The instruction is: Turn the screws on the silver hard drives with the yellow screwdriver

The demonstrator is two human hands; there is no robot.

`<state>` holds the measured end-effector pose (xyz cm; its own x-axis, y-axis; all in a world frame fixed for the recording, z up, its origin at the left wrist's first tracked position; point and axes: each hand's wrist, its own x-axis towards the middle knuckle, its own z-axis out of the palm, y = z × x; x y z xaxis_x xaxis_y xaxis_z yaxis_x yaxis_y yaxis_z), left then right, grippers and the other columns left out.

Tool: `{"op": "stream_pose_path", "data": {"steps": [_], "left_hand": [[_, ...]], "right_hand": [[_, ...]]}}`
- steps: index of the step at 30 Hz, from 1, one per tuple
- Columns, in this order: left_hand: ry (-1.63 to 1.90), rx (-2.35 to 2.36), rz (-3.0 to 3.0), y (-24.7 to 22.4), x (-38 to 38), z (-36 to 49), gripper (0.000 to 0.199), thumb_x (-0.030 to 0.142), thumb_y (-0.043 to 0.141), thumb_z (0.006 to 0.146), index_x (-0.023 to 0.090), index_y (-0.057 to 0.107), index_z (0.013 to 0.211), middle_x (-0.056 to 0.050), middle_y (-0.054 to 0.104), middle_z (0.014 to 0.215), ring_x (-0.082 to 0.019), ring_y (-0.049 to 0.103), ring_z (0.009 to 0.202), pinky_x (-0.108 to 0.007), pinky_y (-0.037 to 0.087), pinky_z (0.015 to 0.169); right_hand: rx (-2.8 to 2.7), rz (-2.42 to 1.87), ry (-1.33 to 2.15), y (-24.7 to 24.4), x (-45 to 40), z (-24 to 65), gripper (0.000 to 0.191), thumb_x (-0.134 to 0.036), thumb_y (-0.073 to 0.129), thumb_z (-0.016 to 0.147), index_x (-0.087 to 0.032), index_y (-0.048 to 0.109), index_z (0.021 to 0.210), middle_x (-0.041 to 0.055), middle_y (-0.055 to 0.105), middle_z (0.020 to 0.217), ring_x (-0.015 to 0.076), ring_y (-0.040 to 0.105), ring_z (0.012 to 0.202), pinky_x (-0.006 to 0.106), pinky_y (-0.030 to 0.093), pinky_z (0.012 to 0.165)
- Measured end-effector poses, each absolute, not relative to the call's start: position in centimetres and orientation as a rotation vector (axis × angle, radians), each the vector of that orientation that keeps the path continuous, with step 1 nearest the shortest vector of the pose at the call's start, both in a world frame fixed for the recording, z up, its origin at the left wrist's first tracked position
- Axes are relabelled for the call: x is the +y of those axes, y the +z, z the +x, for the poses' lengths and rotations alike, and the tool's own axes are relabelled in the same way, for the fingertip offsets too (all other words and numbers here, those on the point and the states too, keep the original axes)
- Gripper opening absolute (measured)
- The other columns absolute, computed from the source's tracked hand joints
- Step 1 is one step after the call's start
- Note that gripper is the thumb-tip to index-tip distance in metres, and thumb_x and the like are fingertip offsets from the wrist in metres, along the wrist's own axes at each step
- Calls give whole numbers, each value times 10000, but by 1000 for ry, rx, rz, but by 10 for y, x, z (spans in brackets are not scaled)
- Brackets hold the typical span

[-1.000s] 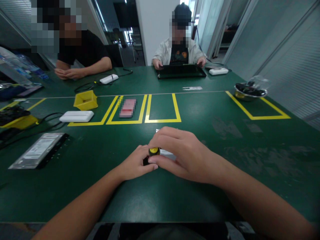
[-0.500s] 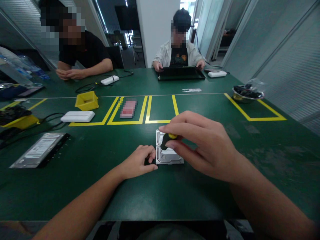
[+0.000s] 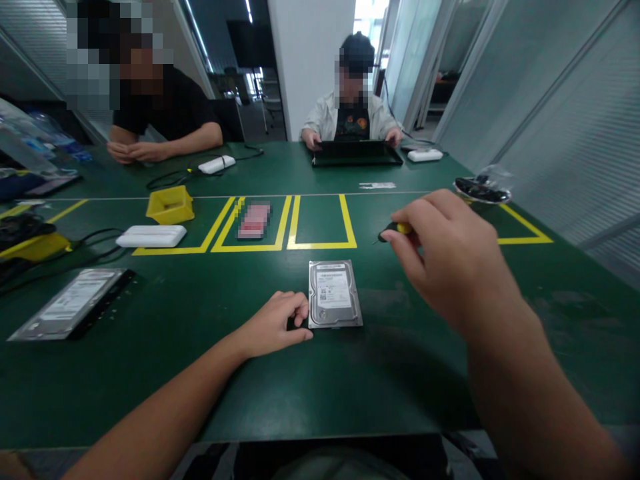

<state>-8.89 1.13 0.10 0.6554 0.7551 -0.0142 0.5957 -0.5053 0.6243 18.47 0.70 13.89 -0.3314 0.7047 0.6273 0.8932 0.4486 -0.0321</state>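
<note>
The right hand (image 3: 445, 247) pinches a small screwdriver (image 3: 388, 231) by its black and yellow handle. The hand is up above the green table (image 3: 280, 393), and the thin tip points down and to the left. The silver hard drive (image 3: 334, 293) lies flat, label up, left of this pinch and nearer to the person. The screwdriver is apart from it.

The left hand (image 3: 273, 327) rests just beside the drive's left edge. Its fingers are curled and its thumb is spread away from them. I cannot tell if they touch the drive.

Another hard drive (image 3: 75, 300) is well to the left of that hand. A yellow bin (image 3: 173, 215) sits past it and to the left. Yellow tape (image 3: 320, 245) makes boxes left of the pinch. Far past both hands, a person in a light jacket (image 3: 323, 119) holds a black tray (image 3: 357, 157).
</note>
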Motion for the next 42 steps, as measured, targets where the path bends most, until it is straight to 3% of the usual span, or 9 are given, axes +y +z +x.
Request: {"op": "stream_pose_path", "data": {"steps": [7,16,20,26,42], "left_hand": [[336,1040,2254,3,11,-89,266,382,673,822,194,486,844,42,543,800,-157,504,777,-294,320,787],[345,1070,2235,5,11,-88,277,370,682,811,194,469,835,45,538,796,-151,494,757,-302,323,787],[352,1071,2223,5,10,-88,278,357,686,807,199,462,853,46,546,804,-152,498,765,-306,324,793],[343,1079,2228,6,10,-87,284,341,699,794,200,461,859,50,543,798,-152,495,763,-311,321,805],[326,1082,2219,5,13,-87,283,333,702,798,201,460,858,57,530,800,-142,497,764,-296,317,791]], "right_hand": [[-2179,-1557,-438,93,7,193,73,-213,507,942,-149,542,948,157,580,1047,215,563,769,324,422,570],[-2232,-1606,-552,31,13,219,111,-237,476,971,-154,527,917,150,631,1085,219,621,844,302,477,655],[-2260,-1677,-463,14,14,221,82,-213,467,958,-152,521,948,121,626,998,209,622,818,293,469,664],[-2303,-1938,-227,7,15,224,304,-180,457,923,-133,457,1223,109,578,1064,198,628,782,282,440,598],[-2281,-2341,-55,22,17,244,388,-223,434,889,-178,428,1274,119,584,1095,264,675,825,312,396,539]]}}
